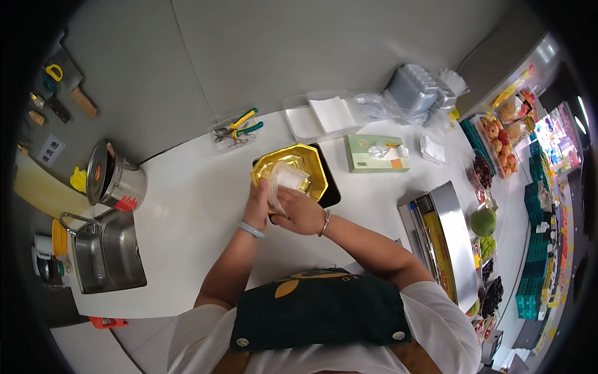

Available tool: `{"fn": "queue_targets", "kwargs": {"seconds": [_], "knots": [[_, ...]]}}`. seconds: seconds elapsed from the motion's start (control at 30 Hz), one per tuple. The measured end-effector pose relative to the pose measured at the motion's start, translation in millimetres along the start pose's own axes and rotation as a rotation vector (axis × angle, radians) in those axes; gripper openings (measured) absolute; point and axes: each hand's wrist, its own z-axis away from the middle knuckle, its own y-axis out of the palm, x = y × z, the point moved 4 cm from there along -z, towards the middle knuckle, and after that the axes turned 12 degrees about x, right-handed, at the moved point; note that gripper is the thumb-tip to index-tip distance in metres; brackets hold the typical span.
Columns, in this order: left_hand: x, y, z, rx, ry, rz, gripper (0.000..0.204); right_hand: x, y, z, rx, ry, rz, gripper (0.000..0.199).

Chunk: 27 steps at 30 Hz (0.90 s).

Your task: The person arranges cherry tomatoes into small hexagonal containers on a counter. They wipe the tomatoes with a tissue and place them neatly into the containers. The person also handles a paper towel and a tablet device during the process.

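Observation:
A gold octagonal tray (319, 171) rests on a black tray (333, 190) on the white counter (180, 212). Over the gold tray's near left part, thin clear plastic (274, 193) bunches between my hands; whether it is a glove, a bag or film I cannot tell. My left hand (256, 202), upright at the tray's left edge, has its fingers closed at the plastic. From the right, my right hand (300, 210) reaches across with bent fingers closed on the same plastic. A whitish translucent piece (291, 177) shows just beyond them, inside the gold tray.
Behind the trays lie a clear box of pliers and cutters (237, 131), white trays (336, 115) and a green tissue box (377, 154). A steel wrapping machine (445, 237) stands right, fruit beyond it. At left are a sink (112, 252) and a steel pot (128, 186).

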Motion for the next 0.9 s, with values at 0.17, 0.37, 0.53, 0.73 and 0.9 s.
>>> {"fn": "queue_targets", "kwargs": {"seconds": [0.17, 0.37, 0.53, 0.73, 0.9], "knots": [[-25, -22, -15, -0.087, 0.131, -0.701, 0.04, -46, 9, -1, 0.128, -0.046, 0.054, 0.038], [-52, -26, -4, -0.381, 0.246, -1.129, 0.056, -64, 21, -8, 0.02, -0.162, 0.072, 0.028], [-68, -54, 16, -0.556, 0.264, -0.997, 0.064, -89, 49, 5, 0.138, 0.061, -0.043, 0.046], [-39, -57, 2, -0.456, 0.275, -0.955, 0.063, -165, 21, 44, 0.715, 0.424, -0.27, 0.045], [1, 15, 13, 0.216, 0.557, -1.853, 0.063, -237, -131, 107, 0.112, 0.502, -0.301, 0.025]]}}
